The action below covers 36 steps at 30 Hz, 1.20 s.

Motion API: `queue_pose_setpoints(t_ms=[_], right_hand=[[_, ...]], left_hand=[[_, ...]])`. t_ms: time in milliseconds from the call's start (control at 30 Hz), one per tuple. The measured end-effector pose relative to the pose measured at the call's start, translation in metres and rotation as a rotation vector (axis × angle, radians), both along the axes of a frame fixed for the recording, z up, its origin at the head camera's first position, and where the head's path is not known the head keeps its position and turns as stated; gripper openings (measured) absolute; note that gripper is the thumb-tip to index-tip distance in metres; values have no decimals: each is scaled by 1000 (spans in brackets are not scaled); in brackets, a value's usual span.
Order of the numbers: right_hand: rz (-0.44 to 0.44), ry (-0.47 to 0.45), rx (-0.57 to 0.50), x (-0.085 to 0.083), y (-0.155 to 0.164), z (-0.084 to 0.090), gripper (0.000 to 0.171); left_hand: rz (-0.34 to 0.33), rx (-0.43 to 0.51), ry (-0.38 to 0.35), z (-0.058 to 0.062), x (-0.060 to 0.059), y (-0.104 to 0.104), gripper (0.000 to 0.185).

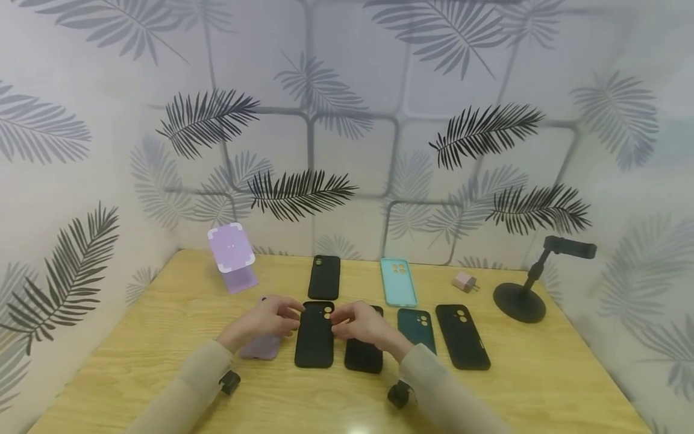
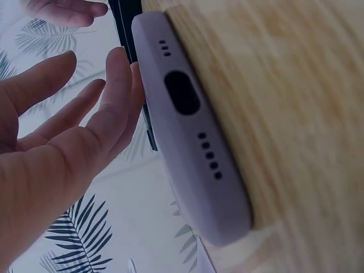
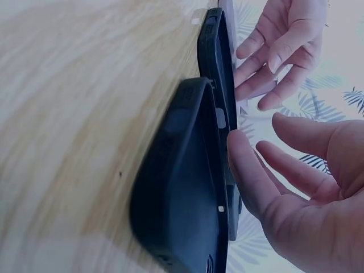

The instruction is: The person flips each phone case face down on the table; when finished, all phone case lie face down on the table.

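Observation:
A black phone case [image 1: 314, 343] lies open side up at the middle of the wooden table, a camera cutout near its top right corner. My left hand [image 1: 275, 316] hovers at its upper left edge, fingers loosely bent, partly covering a lilac phone case [image 2: 187, 142]. Over the case's upper right edge is my right hand [image 1: 364, 325], fingers relaxed, above a second black case [image 3: 187, 193]. Neither hand holds anything; whether the fingertips touch the middle case cannot be told.
Behind are another black case [image 1: 324, 277] and a light blue case [image 1: 398, 289]. To the right lie a dark teal case [image 1: 417, 328], a black case [image 1: 461, 337], a pink charger plug [image 1: 464, 281] and a black stand [image 1: 519, 302]. A purple stand [image 1: 233, 250] is at back left.

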State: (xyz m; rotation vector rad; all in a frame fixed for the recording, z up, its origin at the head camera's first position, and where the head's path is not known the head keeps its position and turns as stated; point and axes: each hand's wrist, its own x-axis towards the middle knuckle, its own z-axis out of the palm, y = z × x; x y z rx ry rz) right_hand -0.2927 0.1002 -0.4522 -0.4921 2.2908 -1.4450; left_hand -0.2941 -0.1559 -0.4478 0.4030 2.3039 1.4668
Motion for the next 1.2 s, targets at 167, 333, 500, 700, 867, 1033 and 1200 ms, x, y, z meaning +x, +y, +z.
queue_pose_setpoints(t_ms=[167,333,500,700,867,1033,1200], right_hand=[[3,-36,6,0,1,0,36],[4,-68,-13,2,1,2,36],[4,-94,-39,3,0,2,36],[10,-101,-45,3,0,1,36],[38,-123,-77,3,1,0,40],[98,-166,-124,3,0,-2,46],[96,-183,-145,3,-2,-3,48]], left_hand=[[49,-63,-5,1,2,4,37],[98,-96,-3,1,2,10,37],[135,-76,-14,-1,2,13,40],[152,23,-39,0,2,12,44],[161,116,-80,2,0,10,48],[114,183,-71,2,-4,8,55],[101,219,-76,2,-6,9,60]])
